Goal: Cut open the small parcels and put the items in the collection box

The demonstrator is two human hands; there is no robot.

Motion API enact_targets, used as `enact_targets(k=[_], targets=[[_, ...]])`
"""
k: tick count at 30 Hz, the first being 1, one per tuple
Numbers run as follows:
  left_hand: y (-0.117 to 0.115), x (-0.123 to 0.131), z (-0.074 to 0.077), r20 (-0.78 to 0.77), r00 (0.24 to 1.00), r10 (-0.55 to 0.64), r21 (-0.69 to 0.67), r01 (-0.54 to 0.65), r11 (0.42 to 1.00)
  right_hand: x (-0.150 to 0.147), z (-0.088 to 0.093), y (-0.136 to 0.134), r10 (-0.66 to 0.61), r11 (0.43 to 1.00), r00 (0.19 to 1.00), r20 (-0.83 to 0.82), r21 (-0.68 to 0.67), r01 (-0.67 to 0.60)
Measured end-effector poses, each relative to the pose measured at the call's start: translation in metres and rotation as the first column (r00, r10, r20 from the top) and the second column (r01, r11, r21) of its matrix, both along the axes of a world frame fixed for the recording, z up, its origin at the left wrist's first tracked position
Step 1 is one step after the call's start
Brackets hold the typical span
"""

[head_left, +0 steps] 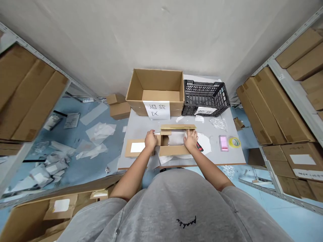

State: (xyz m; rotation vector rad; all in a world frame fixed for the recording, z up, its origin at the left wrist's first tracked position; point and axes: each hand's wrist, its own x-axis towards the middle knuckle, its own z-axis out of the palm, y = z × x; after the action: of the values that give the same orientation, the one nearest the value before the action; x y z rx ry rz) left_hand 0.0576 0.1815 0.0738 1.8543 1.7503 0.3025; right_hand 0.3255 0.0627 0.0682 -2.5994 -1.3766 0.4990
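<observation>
The left hand [151, 139] is by the left end of the small box [174, 151]; I can't tell if it grips. The right hand [191, 138], fingers spread, touches the right end, nearer the pale packet [176, 138] inside. The box lies longways between them.

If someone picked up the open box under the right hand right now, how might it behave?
The open box would probably keep its shape, being cardboard that looks uncrushed. Its unfastened flaps would likely swing about. The pale bundle inside might slide if tilted, since a gap shows to its left.
</observation>
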Motion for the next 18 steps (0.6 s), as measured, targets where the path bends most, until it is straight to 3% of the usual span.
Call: enact_targets(k=[3,7,12,15,18], targets=[[-0.014,0.021,-0.002,-0.112,0.986,-0.122,0.143,0.138,0.98,0.002,0.0,0.0,-0.026,0.999,0.999,0.025,-0.038,0.027],[-0.026,0.049,-0.01,-0.187,0.953,-0.238,0.116,0.262,0.958,0.004,-0.005,-0.008,0.037,0.999,0.998,0.041,-0.031,-0.036],[-0.017,0.06,-0.015,-0.203,0.963,-0.178,0.091,0.2,0.976,0.003,-0.008,-0.009,0.071,0.997,0.997,0.026,0.0,-0.071],[-0.007,0.053,-0.015,-0.114,0.986,-0.123,0.09,0.133,0.987,0.014,-0.005,-0.007,0.068,0.99,0.997,-0.048,0.129,-0.061],[0.001,0.045,-0.016,0.022,0.999,0.027,0.052,-0.028,0.998,0.036,0.0,-0.008,0.072,0.965,0.986,-0.147,0.26,-0.031]])
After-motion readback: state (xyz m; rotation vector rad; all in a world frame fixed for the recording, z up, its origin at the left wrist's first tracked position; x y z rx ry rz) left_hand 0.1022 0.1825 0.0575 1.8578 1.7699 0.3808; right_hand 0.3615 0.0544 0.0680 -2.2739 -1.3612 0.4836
